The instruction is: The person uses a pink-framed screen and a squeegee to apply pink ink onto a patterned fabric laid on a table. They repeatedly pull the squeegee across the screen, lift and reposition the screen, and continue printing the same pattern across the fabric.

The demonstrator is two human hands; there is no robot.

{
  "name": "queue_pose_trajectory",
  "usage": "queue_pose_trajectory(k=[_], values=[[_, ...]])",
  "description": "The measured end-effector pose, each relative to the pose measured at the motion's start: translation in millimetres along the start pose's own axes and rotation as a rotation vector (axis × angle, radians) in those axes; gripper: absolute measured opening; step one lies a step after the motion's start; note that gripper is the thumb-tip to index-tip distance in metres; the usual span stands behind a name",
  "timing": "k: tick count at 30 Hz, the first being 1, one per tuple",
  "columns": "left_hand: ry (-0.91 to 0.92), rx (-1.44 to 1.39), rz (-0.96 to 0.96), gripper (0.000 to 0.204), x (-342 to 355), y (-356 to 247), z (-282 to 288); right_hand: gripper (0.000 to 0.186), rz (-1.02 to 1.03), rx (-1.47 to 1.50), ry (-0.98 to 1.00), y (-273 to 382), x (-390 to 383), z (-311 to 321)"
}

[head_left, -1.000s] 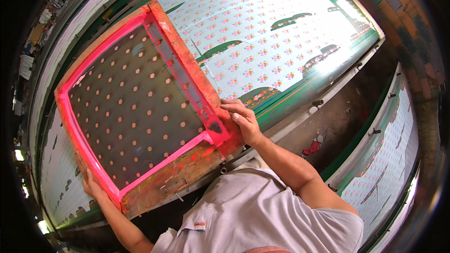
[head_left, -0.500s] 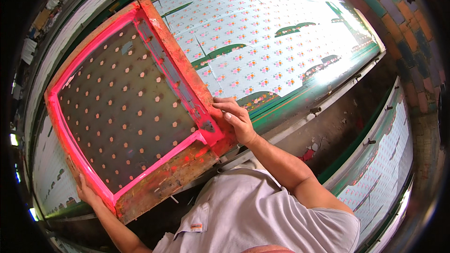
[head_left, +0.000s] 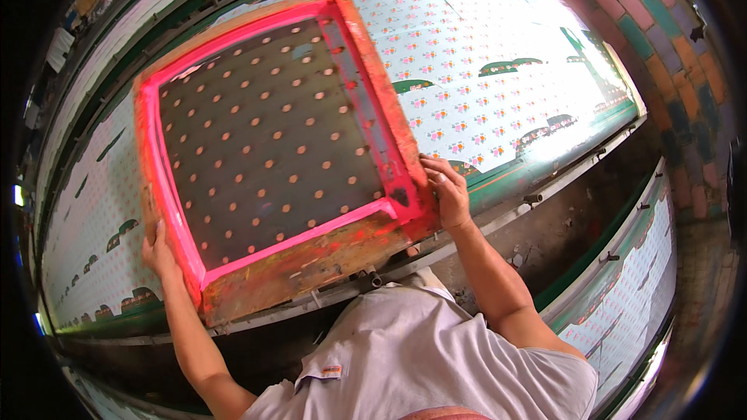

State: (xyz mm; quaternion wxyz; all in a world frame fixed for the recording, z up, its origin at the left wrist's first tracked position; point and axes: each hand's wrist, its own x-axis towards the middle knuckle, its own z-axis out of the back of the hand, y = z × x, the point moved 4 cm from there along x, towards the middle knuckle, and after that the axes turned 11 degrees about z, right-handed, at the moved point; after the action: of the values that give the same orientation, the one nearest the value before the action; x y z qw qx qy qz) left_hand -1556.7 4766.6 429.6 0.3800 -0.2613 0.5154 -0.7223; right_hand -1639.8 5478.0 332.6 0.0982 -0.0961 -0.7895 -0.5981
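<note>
A large wooden screen-printing frame (head_left: 292, 268) stained red and pink is held between my two hands over the table. Its dark mesh (head_left: 264, 140) carries rows of small pale flower shapes, bordered by bright pink ink. My left hand (head_left: 160, 252) grips the frame's left edge near its lower corner, fingers partly hidden behind it. At the right edge, near the lower right corner, my right hand (head_left: 450, 191) is closed on the wood. Beneath and beyond lies white fabric (head_left: 459, 39) printed with small pink and orange flowers; whether the frame touches it, I cannot tell.
The long green table (head_left: 506, 180) has a metal rail (head_left: 498, 214) with short pegs along its near side. A second table with printed fabric (head_left: 626, 295) stands at the lower right. Multicoloured bricks (head_left: 661, 54) run along the right; a dark gap separates the tables.
Both hands have carried the frame to the right and slightly up in the picture, turning it a little clockwise. More printed fabric shows on its left, less on its right.
</note>
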Motion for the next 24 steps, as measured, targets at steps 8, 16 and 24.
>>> queue_pose_trajectory(k=[8, 16, 24], values=[[0.012, -0.001, 0.022, 0.03, -32, 33, -88, 0.049, -0.067, 0.031, -0.091, -1, 7, 70], [0.034, -0.074, 0.129, 0.03, -63, 37, -105, 0.053, -0.031, -0.059, 0.002, 16, 21, 85], [0.038, 0.017, 0.1, 0.033, -65, 43, -110, 0.076, -0.125, 0.009, 0.119, 25, 21, 92]])
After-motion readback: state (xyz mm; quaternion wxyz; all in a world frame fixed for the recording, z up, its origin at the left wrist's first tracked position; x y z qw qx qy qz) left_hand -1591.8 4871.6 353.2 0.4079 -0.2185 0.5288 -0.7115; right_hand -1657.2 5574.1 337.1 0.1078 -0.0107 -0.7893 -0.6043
